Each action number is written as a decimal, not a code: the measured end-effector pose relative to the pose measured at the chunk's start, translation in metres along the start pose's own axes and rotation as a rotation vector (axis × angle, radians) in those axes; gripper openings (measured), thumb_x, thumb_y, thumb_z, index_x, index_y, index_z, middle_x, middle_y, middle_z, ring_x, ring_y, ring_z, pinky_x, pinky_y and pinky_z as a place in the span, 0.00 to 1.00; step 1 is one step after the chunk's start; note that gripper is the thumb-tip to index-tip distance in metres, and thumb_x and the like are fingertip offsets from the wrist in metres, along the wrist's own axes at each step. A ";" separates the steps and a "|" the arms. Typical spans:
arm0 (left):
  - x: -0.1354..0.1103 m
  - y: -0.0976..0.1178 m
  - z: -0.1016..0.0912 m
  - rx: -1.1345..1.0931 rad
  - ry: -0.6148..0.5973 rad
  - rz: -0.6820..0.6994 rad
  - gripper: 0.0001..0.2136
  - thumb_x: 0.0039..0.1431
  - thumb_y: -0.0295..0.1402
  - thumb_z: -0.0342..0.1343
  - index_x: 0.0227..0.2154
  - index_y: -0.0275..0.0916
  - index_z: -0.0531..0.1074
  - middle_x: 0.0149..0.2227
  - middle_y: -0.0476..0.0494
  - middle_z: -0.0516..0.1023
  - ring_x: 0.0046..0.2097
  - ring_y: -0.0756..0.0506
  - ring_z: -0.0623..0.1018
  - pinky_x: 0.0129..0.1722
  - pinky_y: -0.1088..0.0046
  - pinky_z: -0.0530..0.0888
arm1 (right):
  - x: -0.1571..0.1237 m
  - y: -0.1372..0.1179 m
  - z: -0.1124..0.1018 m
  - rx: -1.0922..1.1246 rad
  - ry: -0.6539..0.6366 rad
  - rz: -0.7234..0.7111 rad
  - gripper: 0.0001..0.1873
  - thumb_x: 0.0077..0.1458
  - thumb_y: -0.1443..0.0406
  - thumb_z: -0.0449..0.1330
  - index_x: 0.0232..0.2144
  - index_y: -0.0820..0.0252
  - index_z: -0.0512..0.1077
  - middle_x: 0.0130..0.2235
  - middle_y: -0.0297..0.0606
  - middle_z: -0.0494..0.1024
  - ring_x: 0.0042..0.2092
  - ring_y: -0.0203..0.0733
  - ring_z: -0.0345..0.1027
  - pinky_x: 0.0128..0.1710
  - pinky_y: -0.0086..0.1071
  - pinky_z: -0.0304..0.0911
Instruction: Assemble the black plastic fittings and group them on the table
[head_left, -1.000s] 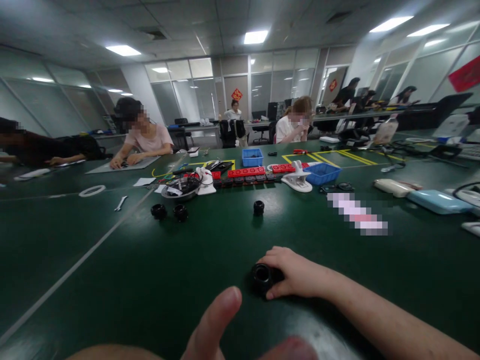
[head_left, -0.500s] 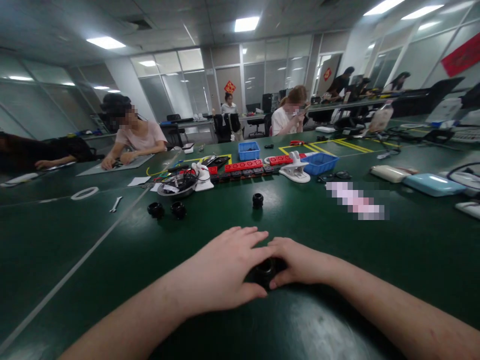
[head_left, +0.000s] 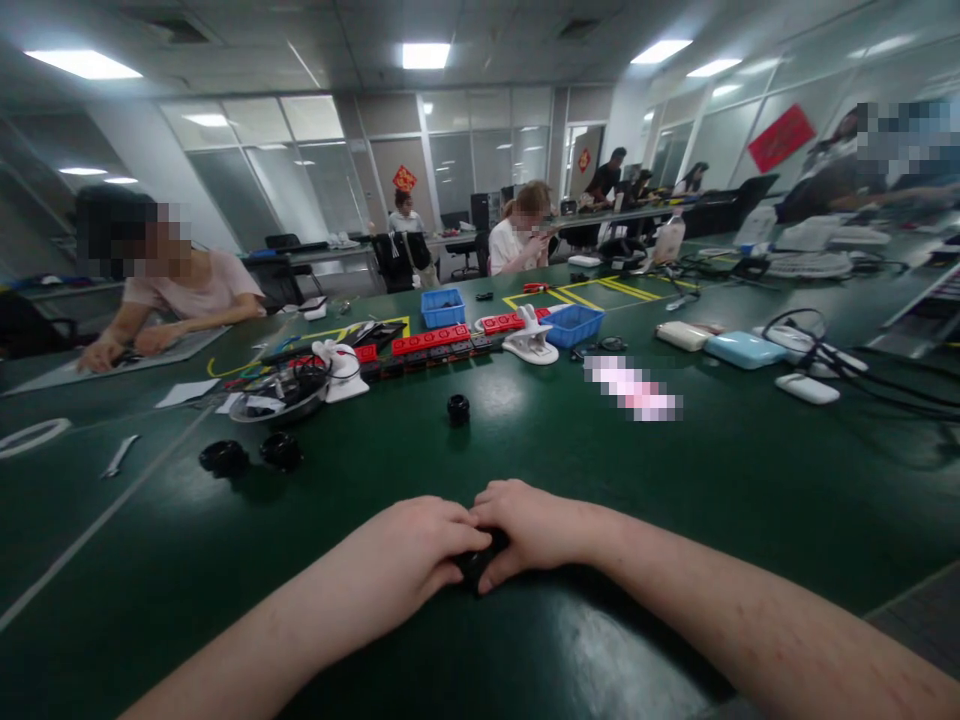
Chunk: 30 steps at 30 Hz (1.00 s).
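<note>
Both my hands meet over a small black round part [head_left: 474,566] on the green table [head_left: 675,480]. My left hand [head_left: 411,558] curls its fingers over the part from the left. My right hand [head_left: 525,530] grips the same part from the right. Only a sliver of the black part shows between the fingers. Another black round part [head_left: 458,408] stands alone further out on the table. Two more black round parts [head_left: 223,458] [head_left: 281,451] lie to the far left.
Beyond lie a clear bowl of cables [head_left: 279,391], red power strips [head_left: 429,340], two blue bins [head_left: 442,307] [head_left: 571,325], a white clamp [head_left: 531,343], a wrench [head_left: 120,455] and white devices with cables [head_left: 807,388]. Other people sit at the table's far side.
My left hand came up from the near edge and closed over the black part that my right hand held. The view has swung to the right.
</note>
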<state>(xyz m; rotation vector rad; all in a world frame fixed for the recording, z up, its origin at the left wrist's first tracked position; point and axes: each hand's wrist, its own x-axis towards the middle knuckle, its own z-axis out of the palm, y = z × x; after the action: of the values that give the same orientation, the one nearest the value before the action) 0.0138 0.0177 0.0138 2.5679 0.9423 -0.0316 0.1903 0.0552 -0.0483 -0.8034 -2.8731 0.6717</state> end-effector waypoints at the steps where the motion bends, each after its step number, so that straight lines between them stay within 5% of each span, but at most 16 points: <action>1: 0.001 0.001 0.001 0.014 0.005 -0.021 0.17 0.53 0.23 0.53 0.45 0.47 0.70 0.45 0.48 0.74 0.46 0.46 0.72 0.47 0.69 0.66 | 0.000 0.000 0.000 0.003 0.001 0.005 0.20 0.43 0.54 0.64 0.38 0.59 0.71 0.33 0.36 0.71 0.37 0.41 0.63 0.37 0.32 0.56; 9: 0.015 0.025 0.007 0.247 -0.032 -0.379 0.14 0.51 0.36 0.59 0.40 0.36 0.72 0.36 0.41 0.74 0.39 0.41 0.74 0.37 0.67 0.70 | -0.001 0.000 0.002 -0.018 0.030 0.023 0.21 0.42 0.54 0.64 0.36 0.60 0.71 0.31 0.35 0.70 0.34 0.39 0.62 0.34 0.30 0.55; 21: 0.014 0.019 0.022 0.350 0.204 -0.432 0.20 0.53 0.49 0.51 0.32 0.33 0.71 0.31 0.39 0.73 0.35 0.37 0.73 0.34 0.58 0.69 | -0.001 0.000 0.002 -0.013 0.031 0.013 0.22 0.43 0.53 0.63 0.36 0.62 0.71 0.33 0.37 0.72 0.35 0.40 0.64 0.37 0.32 0.58; 25: 0.002 0.008 0.007 0.216 0.248 -0.370 0.20 0.55 0.47 0.50 0.42 0.37 0.69 0.40 0.40 0.73 0.43 0.39 0.72 0.43 0.58 0.67 | -0.001 0.000 0.000 0.020 0.026 0.006 0.23 0.44 0.53 0.62 0.39 0.61 0.71 0.35 0.38 0.72 0.37 0.41 0.64 0.38 0.33 0.57; 30: -0.006 0.000 -0.007 -0.040 0.049 -0.084 0.17 0.54 0.31 0.56 0.48 0.48 0.67 0.47 0.50 0.70 0.48 0.45 0.70 0.48 0.70 0.65 | -0.001 0.000 0.000 0.030 0.016 0.020 0.23 0.43 0.54 0.63 0.41 0.59 0.71 0.36 0.37 0.72 0.38 0.41 0.64 0.38 0.32 0.57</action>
<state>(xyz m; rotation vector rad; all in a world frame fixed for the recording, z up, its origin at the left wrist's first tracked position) 0.0079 0.0166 0.0213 2.5023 1.0577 0.0262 0.1909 0.0543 -0.0482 -0.8304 -2.8378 0.7051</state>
